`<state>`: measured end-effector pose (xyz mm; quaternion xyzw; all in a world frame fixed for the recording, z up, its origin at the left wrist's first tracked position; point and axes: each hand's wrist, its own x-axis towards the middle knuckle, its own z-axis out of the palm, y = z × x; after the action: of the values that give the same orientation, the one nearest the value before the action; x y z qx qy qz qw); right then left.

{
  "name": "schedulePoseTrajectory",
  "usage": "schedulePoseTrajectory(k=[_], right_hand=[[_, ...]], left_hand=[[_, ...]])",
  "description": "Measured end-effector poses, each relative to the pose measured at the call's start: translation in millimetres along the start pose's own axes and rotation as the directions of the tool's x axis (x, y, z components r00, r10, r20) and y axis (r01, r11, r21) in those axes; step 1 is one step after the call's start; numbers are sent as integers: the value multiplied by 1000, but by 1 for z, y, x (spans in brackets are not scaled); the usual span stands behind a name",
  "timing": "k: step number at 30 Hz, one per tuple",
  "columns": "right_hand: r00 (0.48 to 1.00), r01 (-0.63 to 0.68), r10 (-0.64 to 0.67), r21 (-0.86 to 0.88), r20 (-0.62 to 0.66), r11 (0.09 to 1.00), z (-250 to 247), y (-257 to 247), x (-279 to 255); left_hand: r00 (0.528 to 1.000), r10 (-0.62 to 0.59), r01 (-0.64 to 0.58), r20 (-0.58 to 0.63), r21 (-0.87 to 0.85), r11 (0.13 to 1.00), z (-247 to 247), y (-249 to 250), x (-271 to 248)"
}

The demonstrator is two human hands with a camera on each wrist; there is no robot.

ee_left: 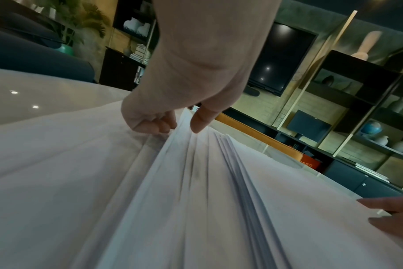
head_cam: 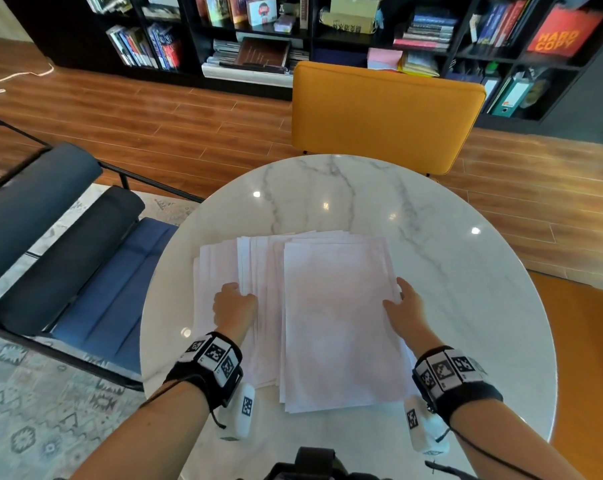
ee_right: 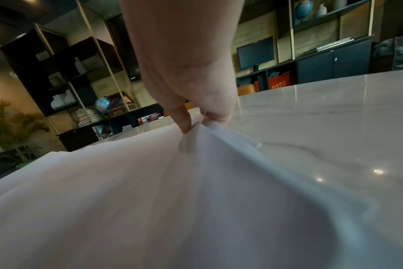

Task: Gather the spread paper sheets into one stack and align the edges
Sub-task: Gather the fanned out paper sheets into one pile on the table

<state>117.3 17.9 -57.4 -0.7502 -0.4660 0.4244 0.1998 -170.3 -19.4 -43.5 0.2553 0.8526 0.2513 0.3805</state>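
Now you are pinching the fanned paper sheets (head_cam: 338, 313) with both hands, left hand (head_cam: 233, 304) and right hand (head_cam: 404, 308); keep squeezing them together evenly between your hands.

Probably a home study: bookshelves (head_cam: 258, 39), marble table (head_cam: 449, 271), upholstered chairs (head_cam: 386, 116).

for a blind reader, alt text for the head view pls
Two hands gather fanned white paper sheets on a round marble table: left hand grips the left edges, right hand the right. An orange chair stands behind.
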Motion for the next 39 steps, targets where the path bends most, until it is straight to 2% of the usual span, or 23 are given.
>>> schedulePoseTrajectory(k=[3, 10, 17, 23, 29, 31, 34, 37, 39], right_hand=[[1000, -22, 22, 27, 1, 999, 0, 1, 1], [999, -27, 26, 38, 35, 999, 1, 0, 1], [987, 17, -9, -49, 160, 999, 14, -14, -6], [970, 114, -91, -89, 227, 990, 17, -19, -10], [979, 77, -101, 135, 178, 988, 3, -10, -11], [981, 41, -91, 277, 169, 960, -3, -9, -11], [965, -39, -88, 468, 246, 883, -9, -9, -14], [946, -99, -92, 547, 312, 832, -12, -11, -20], [956, -76, -92, 539, 278, 839, -13, -13, -23]], left_hand=[[998, 69, -70, 9, 48, 996, 4, 0, 0], [986, 118, -101, 121, -132, 986, 12, 0, -1], [971, 135, -80, 200, -260, 962, 17, 8, -8], [937, 293, -240, 192, -261, 935, 18, 8, -12], [918, 358, -272, 169, -389, 880, 10, 18, -29], [907, 381, -273, 182, -434, 859, 9, 23, -33], [888, 404, -259, 222, -482, 837, 8, 29, -37], [885, 403, -263, 234, -463, 847, 8, 35, -41], [882, 407, -278, 238, -434, 857, 10, 35, -42]])
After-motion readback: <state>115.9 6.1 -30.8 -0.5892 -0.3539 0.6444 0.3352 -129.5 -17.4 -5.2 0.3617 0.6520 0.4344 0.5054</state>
